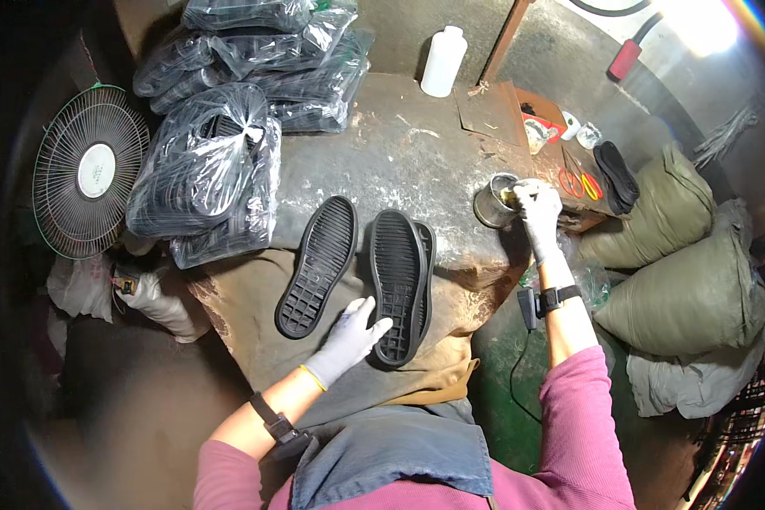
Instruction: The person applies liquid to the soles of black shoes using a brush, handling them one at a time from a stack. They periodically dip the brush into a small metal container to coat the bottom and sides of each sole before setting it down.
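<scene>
Both my hands wear pale gloves. My left hand (353, 338) lies against the heel end of a black shoe sole (394, 280), its finger and thumb apart at the sole's near edge. Another sole (427, 280) is partly hidden beneath that one. To their left a separate black sole (319, 265) rests with its ribbed and gridded face up. My right hand (535, 202) is at the rim of a metal cup (491, 207), fingers pinched together. What they grip is hidden; something yellowish shows inside the cup beside the fingertips.
Plastic-wrapped bundles of black soles (204, 170) are stacked at the back left, beside a fan (93, 170). A white bottle (444, 61) stands at the back of the worktable (357, 161). Scissors (574, 180) lie past the cup. Full green sacks (680, 285) stand at the right.
</scene>
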`<state>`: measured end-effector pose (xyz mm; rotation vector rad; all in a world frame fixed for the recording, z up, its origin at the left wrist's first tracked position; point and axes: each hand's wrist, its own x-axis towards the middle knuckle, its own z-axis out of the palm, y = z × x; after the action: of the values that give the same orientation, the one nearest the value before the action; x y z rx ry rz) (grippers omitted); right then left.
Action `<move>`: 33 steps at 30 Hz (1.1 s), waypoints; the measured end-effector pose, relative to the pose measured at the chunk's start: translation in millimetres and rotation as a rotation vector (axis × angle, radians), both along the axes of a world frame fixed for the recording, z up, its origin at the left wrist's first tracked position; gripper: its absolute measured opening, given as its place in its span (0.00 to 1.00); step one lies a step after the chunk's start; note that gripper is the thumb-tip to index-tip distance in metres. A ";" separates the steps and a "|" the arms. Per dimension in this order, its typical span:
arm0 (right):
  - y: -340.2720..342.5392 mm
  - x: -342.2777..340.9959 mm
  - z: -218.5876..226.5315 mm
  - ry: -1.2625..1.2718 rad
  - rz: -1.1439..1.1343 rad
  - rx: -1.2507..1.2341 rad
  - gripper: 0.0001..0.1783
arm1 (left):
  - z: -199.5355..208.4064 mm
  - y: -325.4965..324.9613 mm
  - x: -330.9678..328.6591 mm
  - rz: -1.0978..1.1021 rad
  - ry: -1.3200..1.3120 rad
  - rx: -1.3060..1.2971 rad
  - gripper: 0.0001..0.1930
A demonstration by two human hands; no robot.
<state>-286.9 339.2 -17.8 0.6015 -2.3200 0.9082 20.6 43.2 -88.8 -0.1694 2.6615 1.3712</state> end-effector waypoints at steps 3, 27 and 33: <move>8.6 3.2 9.9 -0.155 -0.009 -0.261 0.06 | 6.3 -5.9 3.3 0.118 0.013 0.172 0.28; 29.0 28.5 13.5 -0.680 0.277 -1.498 0.14 | 108.6 -41.3 -81.8 -0.153 -0.266 2.147 0.38; -68.7 79.8 50.1 -0.293 0.241 -0.521 0.10 | 89.0 -10.7 -77.3 -0.183 -0.391 2.159 0.35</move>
<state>-207.1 270.4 32.2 0.5539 -2.1404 1.7410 -56.7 32.6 0.2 0.0820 -0.0136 2.6233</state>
